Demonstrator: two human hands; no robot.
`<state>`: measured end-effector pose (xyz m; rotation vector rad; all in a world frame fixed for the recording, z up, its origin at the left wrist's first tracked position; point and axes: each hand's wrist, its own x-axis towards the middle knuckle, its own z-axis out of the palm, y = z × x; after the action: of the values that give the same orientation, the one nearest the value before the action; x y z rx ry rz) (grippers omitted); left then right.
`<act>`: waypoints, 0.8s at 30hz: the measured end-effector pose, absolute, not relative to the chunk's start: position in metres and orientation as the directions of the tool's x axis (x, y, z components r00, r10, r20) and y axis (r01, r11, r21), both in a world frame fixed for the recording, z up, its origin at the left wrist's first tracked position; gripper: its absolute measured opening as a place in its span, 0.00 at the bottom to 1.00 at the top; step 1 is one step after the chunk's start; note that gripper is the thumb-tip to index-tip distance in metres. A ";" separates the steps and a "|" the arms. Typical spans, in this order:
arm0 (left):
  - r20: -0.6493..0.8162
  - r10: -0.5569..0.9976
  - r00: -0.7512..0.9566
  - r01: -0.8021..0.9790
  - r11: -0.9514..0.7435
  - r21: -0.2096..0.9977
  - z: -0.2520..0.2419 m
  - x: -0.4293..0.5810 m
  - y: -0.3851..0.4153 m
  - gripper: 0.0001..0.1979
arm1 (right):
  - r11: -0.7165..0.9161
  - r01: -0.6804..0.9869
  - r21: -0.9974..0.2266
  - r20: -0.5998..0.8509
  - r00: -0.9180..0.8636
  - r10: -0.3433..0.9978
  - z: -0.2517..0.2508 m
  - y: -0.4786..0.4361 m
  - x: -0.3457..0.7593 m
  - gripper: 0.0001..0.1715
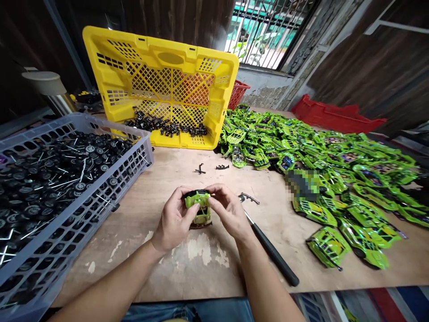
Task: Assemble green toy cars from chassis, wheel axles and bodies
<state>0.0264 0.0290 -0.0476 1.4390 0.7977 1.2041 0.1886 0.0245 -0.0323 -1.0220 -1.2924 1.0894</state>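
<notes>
A green toy car body (203, 215) is held between both hands above the middle of the wooden table. My left hand (174, 220) grips its left side, the thumb lying on the green shell. On the opposite side my right hand (229, 210) holds it with thumb and fingers. A dark part runs along the car's far edge; the fingers partly cover it. Just beyond the hands lie small black plastic parts (222, 167). A hammer with a black handle (276, 255) rests by my right forearm, its head partly hidden behind the right hand.
A translucent crate (134, 154) of black wheels and metal axles stands on the left. Behind it, a yellow basket (161, 58) lies on its side with small black parts inside. Many green toy cars (315, 210) are heaped on the right. A red basket (335, 117) sits at the back.
</notes>
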 end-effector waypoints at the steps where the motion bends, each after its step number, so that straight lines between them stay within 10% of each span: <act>1: 0.242 0.923 0.300 -0.125 -0.214 0.969 -0.047 0.025 0.030 0.11 | 0.192 -0.033 -0.981 0.194 -0.064 0.979 -0.031 0.021 0.191 0.12; 14: 0.404 0.809 0.427 0.003 -0.448 0.894 -0.029 0.021 0.025 0.06 | 0.419 0.384 -0.822 0.418 -0.092 0.904 -0.010 -0.009 0.191 0.03; 24: 0.280 0.830 0.483 0.137 -0.387 0.912 -0.027 0.035 0.016 0.08 | 0.427 0.461 -0.778 0.390 -0.178 0.903 -0.005 -0.019 0.215 0.16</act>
<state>0.0349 0.0164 -0.0275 1.8242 0.8124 0.9622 0.2148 -0.0194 -0.0048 -1.1729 -1.8022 0.6333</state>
